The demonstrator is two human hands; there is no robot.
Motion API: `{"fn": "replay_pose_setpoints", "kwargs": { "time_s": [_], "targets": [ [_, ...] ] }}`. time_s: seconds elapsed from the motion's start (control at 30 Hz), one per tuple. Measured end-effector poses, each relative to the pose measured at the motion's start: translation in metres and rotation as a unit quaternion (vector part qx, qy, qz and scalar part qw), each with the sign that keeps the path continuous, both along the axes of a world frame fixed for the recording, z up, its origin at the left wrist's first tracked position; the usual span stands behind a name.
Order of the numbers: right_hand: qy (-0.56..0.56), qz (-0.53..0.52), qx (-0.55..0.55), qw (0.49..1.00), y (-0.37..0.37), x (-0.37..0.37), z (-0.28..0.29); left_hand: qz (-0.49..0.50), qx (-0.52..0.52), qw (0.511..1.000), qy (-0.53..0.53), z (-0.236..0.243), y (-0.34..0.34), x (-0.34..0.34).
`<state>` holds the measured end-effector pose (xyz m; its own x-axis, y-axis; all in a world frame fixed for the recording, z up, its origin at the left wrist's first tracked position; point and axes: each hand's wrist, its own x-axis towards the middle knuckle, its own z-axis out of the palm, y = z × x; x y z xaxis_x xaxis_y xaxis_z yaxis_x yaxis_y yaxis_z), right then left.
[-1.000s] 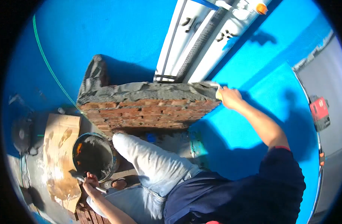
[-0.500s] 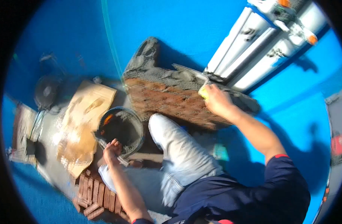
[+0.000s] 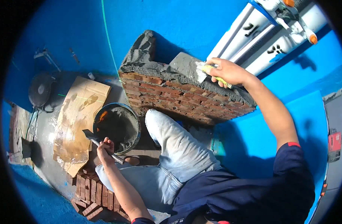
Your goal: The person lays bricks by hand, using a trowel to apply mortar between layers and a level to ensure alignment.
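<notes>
My right hand [image 3: 230,72] grips the yellow-green handle of a plastering trowel [image 3: 186,64]. Its flat blade lies against the mortar-covered top of a low brick wall [image 3: 167,93]. Rough grey mortar [image 3: 141,50] also coats the wall's raised far-left end. In my left hand [image 3: 105,149] is a long-handled tool with a flat dark blade [image 3: 89,135], perhaps a small shovel. That blade is beside the near-left rim of a round black bucket [image 3: 138,128]. Wet grey mortar [image 3: 123,121] fills part of the bucket, and something orange shows inside.
Stacked bricks [image 3: 98,192] are by my left leg, a few lying loose. A stained cardboard sheet [image 3: 75,123] covers floor left of the bucket. White pipes [image 3: 245,33] with orange-tipped fittings lean behind the wall. A round dark disc [image 3: 39,89] stands far left; a red box [image 3: 334,145], far right.
My right hand has moved slightly up and right, and the trowel's broad face now shows where its thin edge did. My left hand keeps hold of its tool by the bucket.
</notes>
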<state>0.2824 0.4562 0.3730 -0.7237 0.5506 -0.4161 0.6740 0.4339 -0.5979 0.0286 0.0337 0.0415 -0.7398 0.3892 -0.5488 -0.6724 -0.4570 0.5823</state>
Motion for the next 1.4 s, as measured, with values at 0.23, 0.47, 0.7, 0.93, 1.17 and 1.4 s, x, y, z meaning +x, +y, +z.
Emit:
{"fn": "replay_pose_setpoints", "kwargs": {
  "time_s": [0.23, 0.47, 0.7, 0.93, 1.17, 1.4],
  "targets": [
    [-0.108, -0.07, 0.029, 0.991, 0.002, 0.069, 0.014, -0.021, 0.028, 0.999, -0.02, -0.013, 0.0, -0.008],
    [-0.137, -0.172, 0.045, 0.975, 0.007, 0.168, 0.02, -0.035, 0.013, 0.999, -0.017, -0.014, 0.009, -0.002],
    [-0.155, -0.247, 0.057, 0.955, 0.015, 0.24, 0.016, -0.049, 0.011, 0.999, 0.0, -0.032, -0.004, -0.008],
    [-0.222, -0.281, 0.123, 0.926, 0.031, 0.305, 0.009, -0.074, 0.033, 0.997, -0.005, -0.047, -0.011, -0.016],
    [-0.253, -0.14, 0.341, 0.894, 0.012, 0.287, 0.009, -0.068, 0.005, 0.998, -0.009, -0.049, -0.013, -0.018],
    [-0.179, -0.246, 0.43, 0.85, -0.026, 0.304, -0.018, -0.088, 0.018, 0.996, -0.016, -0.052, -0.02, -0.022]
  ]
}}
